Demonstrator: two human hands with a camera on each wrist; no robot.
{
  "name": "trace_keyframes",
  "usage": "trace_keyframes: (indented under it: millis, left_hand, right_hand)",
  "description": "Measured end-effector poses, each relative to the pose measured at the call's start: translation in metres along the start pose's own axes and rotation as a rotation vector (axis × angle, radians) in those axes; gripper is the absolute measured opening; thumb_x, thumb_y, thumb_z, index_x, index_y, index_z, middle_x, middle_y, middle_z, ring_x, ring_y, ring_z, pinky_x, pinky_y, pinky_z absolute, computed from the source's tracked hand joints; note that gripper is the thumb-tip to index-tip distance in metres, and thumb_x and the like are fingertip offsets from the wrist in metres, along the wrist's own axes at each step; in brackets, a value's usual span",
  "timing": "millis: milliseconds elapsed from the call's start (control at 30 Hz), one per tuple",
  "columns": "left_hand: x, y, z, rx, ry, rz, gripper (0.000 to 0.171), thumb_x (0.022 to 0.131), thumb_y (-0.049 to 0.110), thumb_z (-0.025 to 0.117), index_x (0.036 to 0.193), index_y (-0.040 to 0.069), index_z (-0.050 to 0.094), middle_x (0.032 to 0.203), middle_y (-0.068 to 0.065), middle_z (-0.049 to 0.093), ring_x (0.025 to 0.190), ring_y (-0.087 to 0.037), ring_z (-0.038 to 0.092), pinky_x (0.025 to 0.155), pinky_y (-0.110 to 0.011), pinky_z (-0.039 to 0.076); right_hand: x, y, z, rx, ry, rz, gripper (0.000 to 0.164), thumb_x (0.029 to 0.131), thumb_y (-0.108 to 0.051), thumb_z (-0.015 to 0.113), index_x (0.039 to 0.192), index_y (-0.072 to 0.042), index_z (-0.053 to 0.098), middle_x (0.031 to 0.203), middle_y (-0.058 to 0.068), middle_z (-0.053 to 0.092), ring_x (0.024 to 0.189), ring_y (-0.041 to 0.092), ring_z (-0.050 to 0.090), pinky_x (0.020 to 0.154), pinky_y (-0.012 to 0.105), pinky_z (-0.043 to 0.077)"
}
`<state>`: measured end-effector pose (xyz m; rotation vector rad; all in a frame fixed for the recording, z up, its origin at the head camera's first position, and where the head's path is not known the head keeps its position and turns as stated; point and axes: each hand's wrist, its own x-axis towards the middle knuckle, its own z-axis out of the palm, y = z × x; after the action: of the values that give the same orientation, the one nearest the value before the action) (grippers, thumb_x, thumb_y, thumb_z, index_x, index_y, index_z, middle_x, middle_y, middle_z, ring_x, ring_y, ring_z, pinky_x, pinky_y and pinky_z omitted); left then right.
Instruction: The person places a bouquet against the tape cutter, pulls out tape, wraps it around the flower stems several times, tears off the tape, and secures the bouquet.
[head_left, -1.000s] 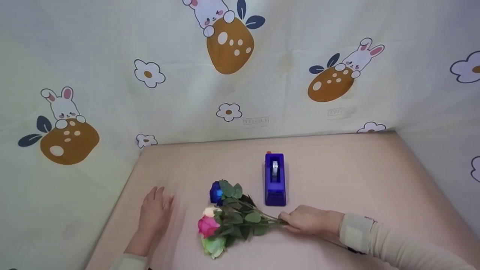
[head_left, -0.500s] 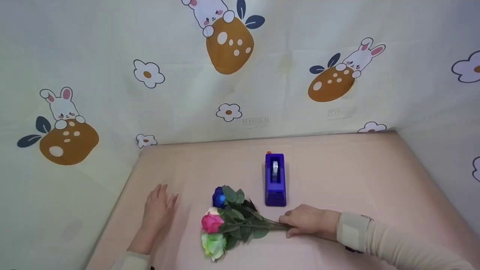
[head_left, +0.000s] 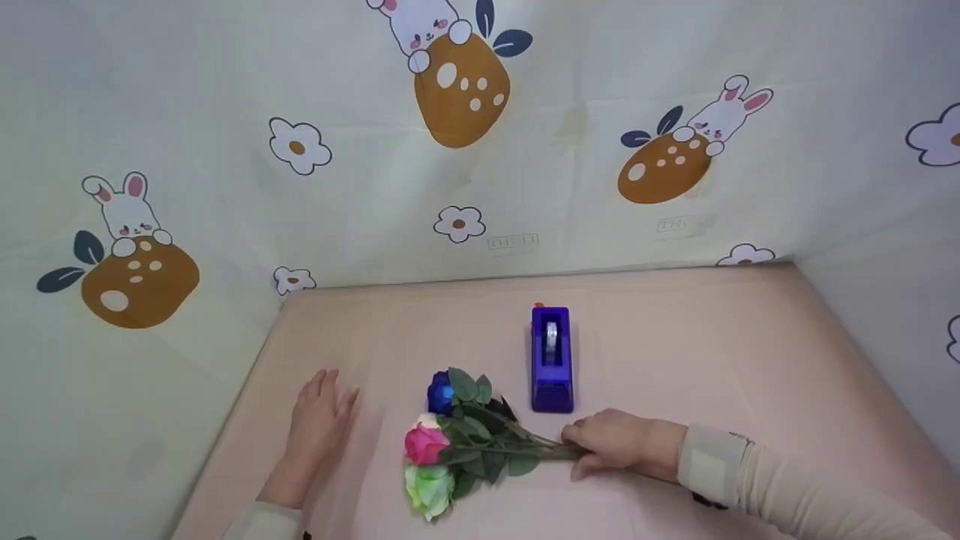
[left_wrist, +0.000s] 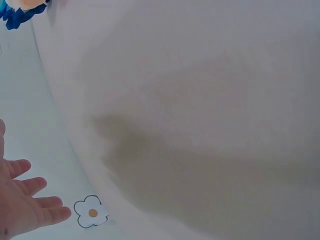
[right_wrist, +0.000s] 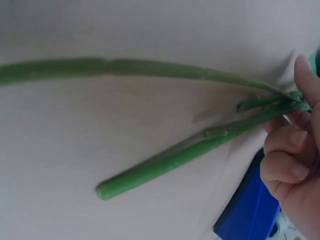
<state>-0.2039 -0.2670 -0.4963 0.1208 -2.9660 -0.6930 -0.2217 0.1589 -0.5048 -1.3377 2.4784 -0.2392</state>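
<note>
A bunch of roses (head_left: 487,446) lies on the table with its heads to the left and its stems to the right. It has a blue rose (head_left: 440,393), a pink rose (head_left: 426,445), a pale green rose (head_left: 429,489) and a cream one partly hidden behind the pink. My right hand (head_left: 619,440) holds the gathered stems; in the right wrist view the green stems (right_wrist: 165,162) stick out past thumb and curled fingers, spreading apart. To the left of the blooms, my left hand (head_left: 316,420) is held with fingers extended, touching none of the flowers.
Behind the stems stands a blue tape dispenser (head_left: 553,375) with a roll of tape in it, close to my right hand. The pinkish table (head_left: 675,330) ends at a wall of patterned cloth (head_left: 555,172) at the back and sides.
The rose heads have shifted slightly right, and the stems lie closer together. My left hand has moved a little to the right. The tape dispenser stays in place.
</note>
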Motion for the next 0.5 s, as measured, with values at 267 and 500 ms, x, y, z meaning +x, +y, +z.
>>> trace_keyframes:
  millis: [267,500]
  left_hand:
    - [0.002,0.006,-0.002,-0.017,-0.017,0.018,0.056,0.096,0.029,0.045,0.134,-0.01,0.031,0.139,-0.032,0.026,0.128,-0.047,0.024,0.103,-0.058,0.021]
    - [0.016,0.035,-0.004,-0.081,-0.063,0.067,0.045,0.092,0.017,0.053,0.126,-0.01,0.042,0.129,-0.031,0.041,0.118,-0.046,0.041,0.098,-0.053,0.034]
  right_hand:
    - [-0.012,0.015,-0.046,0.161,0.272,0.165,0.028,0.091,-0.031,0.056,0.103,-0.006,0.06,0.07,-0.002,0.057,0.059,0.007,0.048,0.055,0.025,0.042]
    - [0.005,0.019,-0.063,0.687,0.362,0.483,0.018,0.092,-0.017,0.053,0.096,0.0,0.058,0.063,0.002,0.053,0.045,0.009,0.042,0.043,0.021,0.036]
